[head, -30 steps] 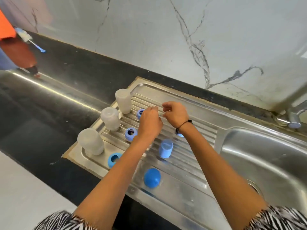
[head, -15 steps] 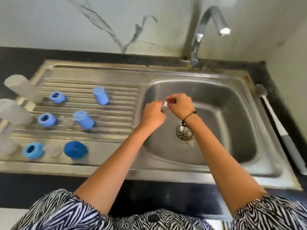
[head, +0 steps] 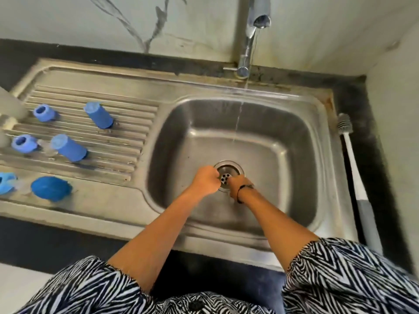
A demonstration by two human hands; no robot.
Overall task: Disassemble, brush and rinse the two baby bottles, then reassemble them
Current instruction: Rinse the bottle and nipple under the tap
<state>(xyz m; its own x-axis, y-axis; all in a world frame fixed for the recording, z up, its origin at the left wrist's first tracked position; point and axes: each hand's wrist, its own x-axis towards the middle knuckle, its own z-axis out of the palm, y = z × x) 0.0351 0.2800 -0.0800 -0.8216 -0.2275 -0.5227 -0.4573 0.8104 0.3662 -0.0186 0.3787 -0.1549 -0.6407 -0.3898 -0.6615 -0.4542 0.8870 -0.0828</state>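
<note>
Both hands low over drain — left hand [head: 207,181] and right hand [head: 238,183] curled, held item too small to tell. Bottle parts [head: 68,148] well left on drainboard, disassembled — reassembly pending.

This is a kitchen in a home. A shiny metal sink [head: 238,137] is set into a dark bench [head: 374,123], with a ridged draining board [head: 95,141] on its left side. A tap [head: 251,35] stands at the back edge and a thin stream of water runs from it. The wall [head: 90,21] behind looks like white marble. A long washing brush [head: 353,173] lies along the right edge.
</note>
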